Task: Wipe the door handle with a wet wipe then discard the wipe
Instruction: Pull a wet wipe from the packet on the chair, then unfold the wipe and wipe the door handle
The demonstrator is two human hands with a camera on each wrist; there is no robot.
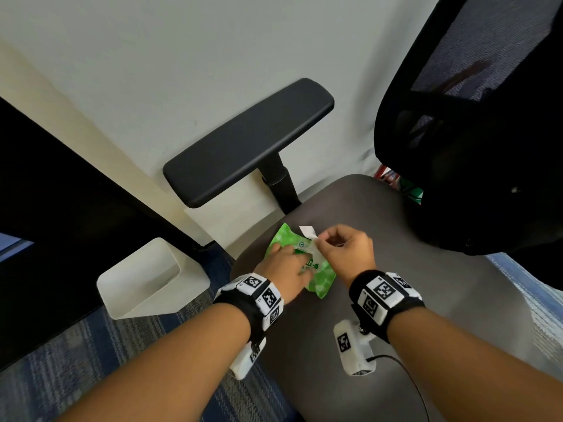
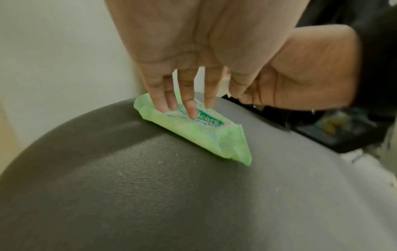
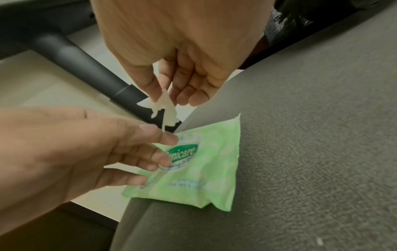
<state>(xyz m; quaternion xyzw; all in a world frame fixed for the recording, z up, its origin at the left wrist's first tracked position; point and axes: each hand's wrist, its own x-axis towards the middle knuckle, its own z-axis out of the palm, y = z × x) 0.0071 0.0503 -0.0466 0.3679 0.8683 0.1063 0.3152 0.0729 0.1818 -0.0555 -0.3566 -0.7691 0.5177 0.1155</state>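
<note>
A green wet wipe pack (image 1: 323,280) (image 2: 214,135) (image 3: 206,169) lies flat on the grey chair seat (image 1: 426,300), near its left edge. My left hand (image 1: 285,268) (image 2: 187,95) (image 3: 86,149) presses down on the pack's label with straight, spread fingers. My right hand (image 1: 344,251) (image 3: 171,81) (image 2: 300,71) hovers just above the pack. Its thumb and forefinger pinch a white wipe (image 1: 308,232) (image 3: 166,108), which is drawn up and still reaches down into the pack's opening. No door handle is in view.
A white waste bin (image 1: 146,281) stands on the blue carpet left of the chair. The black armrest (image 1: 246,141) rises behind the pack and the mesh backrest (image 1: 472,147) fills the right. A dark panel (image 1: 45,208) sits at far left against the pale wall.
</note>
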